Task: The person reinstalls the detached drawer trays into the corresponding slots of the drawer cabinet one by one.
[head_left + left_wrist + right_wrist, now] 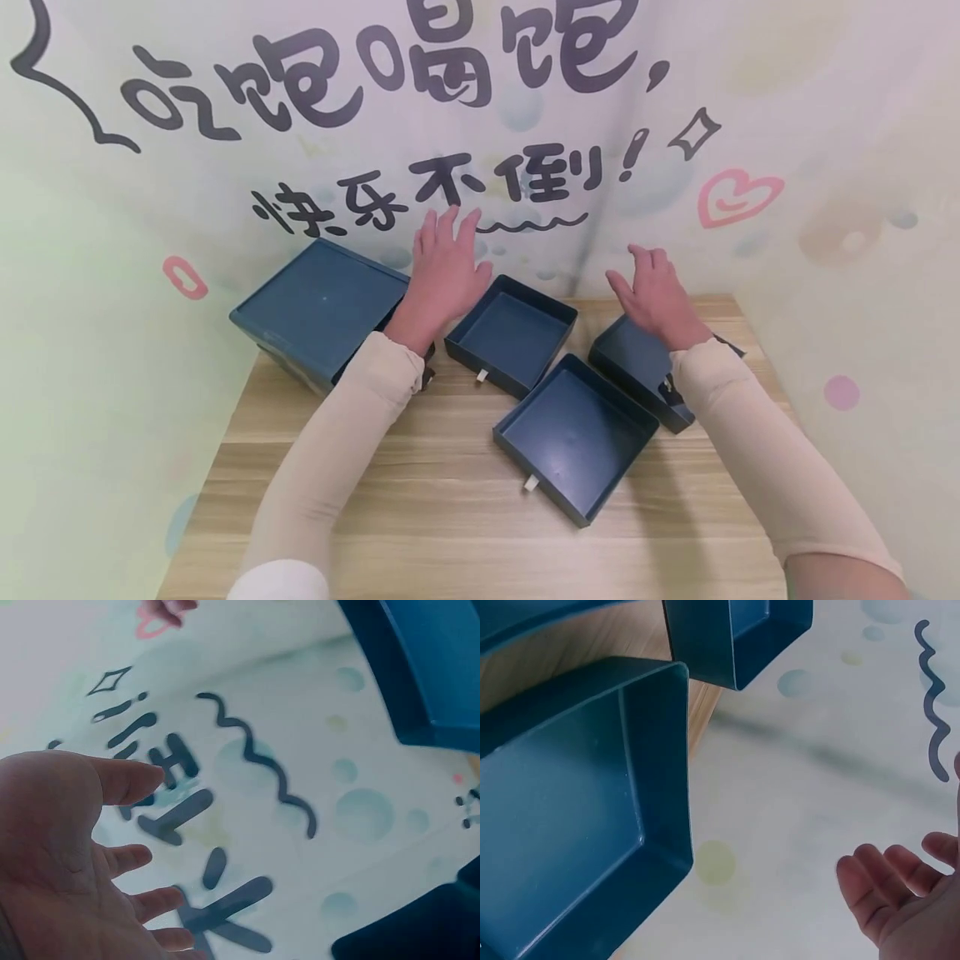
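My left hand [445,279] is raised with its fingers spread, holding nothing, between a dark blue box [322,304] and a shallow blue drawer [517,325]. In the left wrist view the left hand [56,855] shows its palm and loose fingers against the printed wall. My right hand [654,292] hovers above another blue drawer [626,354], partly covering it, with nothing in its fingers. The right wrist view shows the right hand [907,900] with relaxed fingers, off to the side of a blue drawer [562,817].
A third shallow drawer [577,442], with a small white tab at its front, lies nearest me on the wooden table [420,517]. A printed curtain-like wall [517,250] stands behind the table. Side walls [847,333] flank it.
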`<state>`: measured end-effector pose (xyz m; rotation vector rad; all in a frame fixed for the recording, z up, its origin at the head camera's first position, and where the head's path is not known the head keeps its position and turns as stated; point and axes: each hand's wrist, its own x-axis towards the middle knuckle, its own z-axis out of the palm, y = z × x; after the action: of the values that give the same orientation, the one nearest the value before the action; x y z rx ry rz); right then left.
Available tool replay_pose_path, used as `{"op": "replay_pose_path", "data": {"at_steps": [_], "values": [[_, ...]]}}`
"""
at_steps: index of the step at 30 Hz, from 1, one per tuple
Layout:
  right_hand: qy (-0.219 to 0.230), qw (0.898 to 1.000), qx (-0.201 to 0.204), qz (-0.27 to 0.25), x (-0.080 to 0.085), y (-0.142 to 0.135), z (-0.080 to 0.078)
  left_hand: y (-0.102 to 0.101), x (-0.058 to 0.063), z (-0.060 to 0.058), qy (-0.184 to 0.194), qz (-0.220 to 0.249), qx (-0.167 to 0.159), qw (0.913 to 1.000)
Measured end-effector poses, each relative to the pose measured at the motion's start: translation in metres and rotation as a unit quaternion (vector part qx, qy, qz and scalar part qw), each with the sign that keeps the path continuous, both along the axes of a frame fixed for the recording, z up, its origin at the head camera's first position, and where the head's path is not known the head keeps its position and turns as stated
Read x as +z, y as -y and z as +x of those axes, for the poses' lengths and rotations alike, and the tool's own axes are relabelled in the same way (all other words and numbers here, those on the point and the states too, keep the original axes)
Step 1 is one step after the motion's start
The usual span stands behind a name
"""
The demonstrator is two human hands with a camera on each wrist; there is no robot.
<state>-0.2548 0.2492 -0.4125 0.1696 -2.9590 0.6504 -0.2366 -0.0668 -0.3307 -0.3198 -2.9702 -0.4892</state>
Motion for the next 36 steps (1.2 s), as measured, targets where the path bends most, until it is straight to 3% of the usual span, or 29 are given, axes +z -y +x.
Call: {"op": "replay_pose_path", "data": {"at_steps": [6,19,36], "values": [[-0.039,0.999,-0.004,-0.018,-0.003,0.002,0.007,0.019,0.018,0.006,0.009,0.031,0.006,0.9994],[-0.058,0.997,-0.005,-0.047,-0.016,0.0,0.029,0.094,0.023,0.032,-0.001,0.087,0.056,0.9946],[-0.081,0.994,-0.024,-0.066,-0.044,-0.006,0.068,0.167,0.004,0.048,0.033,0.123,0.14,0.9819]]}}
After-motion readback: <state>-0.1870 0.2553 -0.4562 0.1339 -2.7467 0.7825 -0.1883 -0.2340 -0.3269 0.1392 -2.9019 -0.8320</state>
